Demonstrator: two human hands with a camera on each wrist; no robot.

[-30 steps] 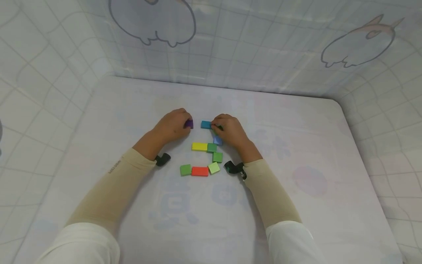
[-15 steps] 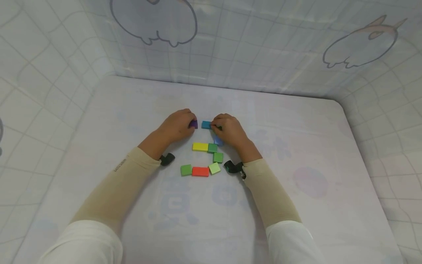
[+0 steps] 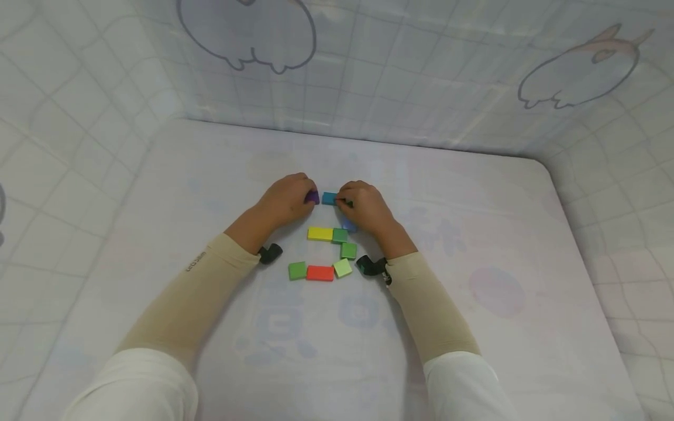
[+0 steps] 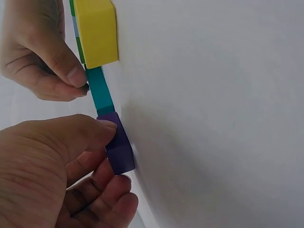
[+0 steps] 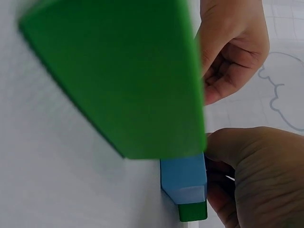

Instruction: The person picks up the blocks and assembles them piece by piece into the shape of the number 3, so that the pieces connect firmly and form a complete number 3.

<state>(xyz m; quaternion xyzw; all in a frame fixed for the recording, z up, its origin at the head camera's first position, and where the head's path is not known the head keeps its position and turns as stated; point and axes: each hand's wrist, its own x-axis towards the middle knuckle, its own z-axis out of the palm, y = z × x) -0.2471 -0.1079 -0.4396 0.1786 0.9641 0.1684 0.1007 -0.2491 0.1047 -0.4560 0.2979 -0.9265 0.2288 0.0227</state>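
My left hand [image 3: 284, 200] pinches a purple block [image 4: 119, 149] between thumb and fingers, its end right by the near end of a teal block [image 4: 99, 90]. My right hand [image 3: 365, 206] has thumb and forefinger on the teal block's right end. Under that hand, a dark green block [image 5: 193, 212] shows beyond a light blue block [image 5: 183, 178]. Nearer me in the head view lie a yellow block [image 3: 319, 234] and, touching it, a green block [image 3: 340, 235]. The right palm hides part of the blocks beneath it.
Below these, a green square block [image 3: 348, 251] leads to a lower row: a pale green block [image 3: 343, 268], a red block [image 3: 320, 273] and another green block [image 3: 297, 271]. All lie on a white patterned table cover [image 3: 474, 222]. A cloth wall [image 3: 400, 70] rises behind.
My left hand has moved right with the purple block, narrowing the gap to the teal block. The right hand has stayed almost still at the teal block's end.
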